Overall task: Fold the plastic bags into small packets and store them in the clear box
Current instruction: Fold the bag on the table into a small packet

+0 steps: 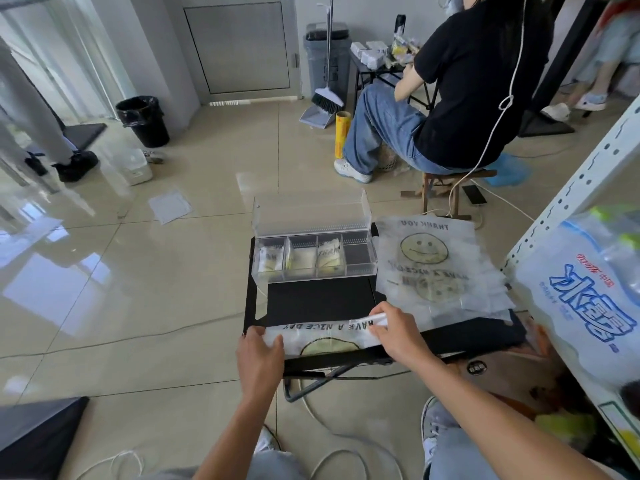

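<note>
Under my palms the bag [325,337] lay half folded, left hand [259,355] and right hand [394,332] pinching its ends; slick plastic could've sprung open

The clear box [313,252] sat at the table's [318,301] far edge (lid up), loose bags [440,268] to its right.
</note>
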Motion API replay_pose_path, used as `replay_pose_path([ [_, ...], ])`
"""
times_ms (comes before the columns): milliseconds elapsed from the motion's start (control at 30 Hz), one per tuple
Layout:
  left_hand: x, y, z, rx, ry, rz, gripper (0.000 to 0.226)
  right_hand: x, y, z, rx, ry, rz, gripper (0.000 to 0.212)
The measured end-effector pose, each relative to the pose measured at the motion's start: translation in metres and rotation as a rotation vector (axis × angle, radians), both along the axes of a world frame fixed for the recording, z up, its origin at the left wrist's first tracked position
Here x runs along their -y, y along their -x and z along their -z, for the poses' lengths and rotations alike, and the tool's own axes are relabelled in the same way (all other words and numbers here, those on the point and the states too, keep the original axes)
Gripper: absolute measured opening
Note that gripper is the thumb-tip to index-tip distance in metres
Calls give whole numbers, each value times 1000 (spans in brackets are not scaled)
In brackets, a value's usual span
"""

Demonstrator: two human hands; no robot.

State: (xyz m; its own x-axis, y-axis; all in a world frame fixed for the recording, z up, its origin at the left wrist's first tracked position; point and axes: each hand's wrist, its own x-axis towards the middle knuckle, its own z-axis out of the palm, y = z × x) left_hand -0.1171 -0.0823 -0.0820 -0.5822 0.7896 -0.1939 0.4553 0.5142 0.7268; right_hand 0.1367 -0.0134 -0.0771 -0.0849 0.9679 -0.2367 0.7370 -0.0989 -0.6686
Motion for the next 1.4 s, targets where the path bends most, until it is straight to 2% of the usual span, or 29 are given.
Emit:
replay_pose_path([
  [167,-1,-1,-7,235,-91,-168,44,1,0,0,-1,-8,20,7],
  [300,-2,4,-7,365,-152,-286,34,2,2,-1,15,-9,25,8],
  [467,-7,6,1,388,-218,-270,26,5,5,-1,18,-2,15,8],
  [633,-9,9,13,536,-230,-273,36,8,5,0,2,-5,32,9],
  [700,-6,10,16,425,-232,-216,36,9,4,0,-2,-3,39,8],
  [800,2,8,19,116,-239,-37,31,11,5,2,2,-9,51,10],
  [900,9,6,23,-100,-222,123,25,13,7,2,29,-26,55,11],
  [1000,16,3,28,-312,-182,330,39,18,10,0,77,-69,-2,19],
  [1067,20,2,30,-373,-169,382,45,22,10,-2,192,-160,-74,34],
  [1167,23,4,34,-425,-173,418,48,24,15,-4,457,-447,-187,53],
  [1233,24,4,36,-437,-171,421,46,26,26,-3,466,-543,-250,55],
  [1300,25,4,35,-449,-172,432,47,35,38,10,421,-494,-392,53],
  [1400,26,9,38,-472,-156,461,51,47,39,35,438,-287,-532,58],
])
